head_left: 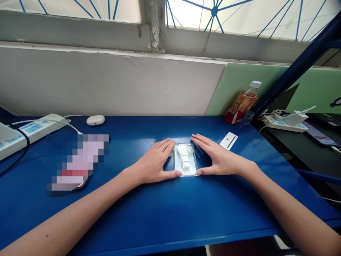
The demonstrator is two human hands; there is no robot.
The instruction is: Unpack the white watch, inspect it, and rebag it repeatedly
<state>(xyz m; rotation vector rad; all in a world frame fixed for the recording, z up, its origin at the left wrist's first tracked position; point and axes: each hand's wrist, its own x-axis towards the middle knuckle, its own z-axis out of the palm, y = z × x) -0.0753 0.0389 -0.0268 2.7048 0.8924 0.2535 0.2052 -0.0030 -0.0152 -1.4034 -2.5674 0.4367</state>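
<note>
A white wristwatch (pixel 183 153) lies inside a clear plastic bag (pixel 189 171) on the blue table (pixel 170 209). At the bag's left side rests my left hand (pixel 157 161), its fingers stretched out and the thumb at the lower left corner. On the opposite side is my right hand (pixel 218 154), fingers extended, with its thumb tip at the lower right corner. Both hands are open and frame the bag without gripping it. A small clear item beside the left fingers is partly hidden.
A white card (pixel 228 140) lies beyond my right hand, and a drink bottle (pixel 242 105) leans near the blue post. To the left are a blurred-out phone (pixel 82 160), a white earbud case (pixel 95 120) and a power strip (pixel 39 128). Another power strip (pixel 286 122) sits at right.
</note>
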